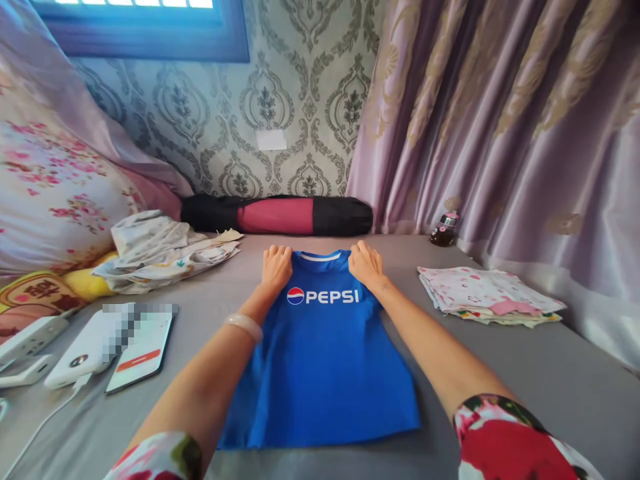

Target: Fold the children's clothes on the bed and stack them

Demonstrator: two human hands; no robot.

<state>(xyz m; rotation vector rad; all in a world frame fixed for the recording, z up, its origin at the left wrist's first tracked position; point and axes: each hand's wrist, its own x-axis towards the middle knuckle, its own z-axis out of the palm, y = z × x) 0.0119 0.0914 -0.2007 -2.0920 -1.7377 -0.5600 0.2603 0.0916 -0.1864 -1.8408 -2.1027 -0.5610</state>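
A blue T-shirt (330, 367) with a white PEPSI print lies front side up on the grey bed sheet (480, 400), its neckline away from me and its hem towards me. My left hand (277, 268) is closed on the shirt's left shoulder, beside the collar. At the other shoulder, my right hand (366, 263) grips the cloth in the same way. Both arms reach forward along the shirt's sides, and its sleeves are largely hidden by my hands and forearms. A pale bangle circles my left wrist.
On the right lies a stack of folded clothes (487, 293), with a small dark bottle (444, 230) behind it. Crumpled clothes (165, 250), a phone (143, 353), a white power bank (85, 347) and a power strip (33, 340) lie left. A black-and-red roll (275, 215) lies along the wall.
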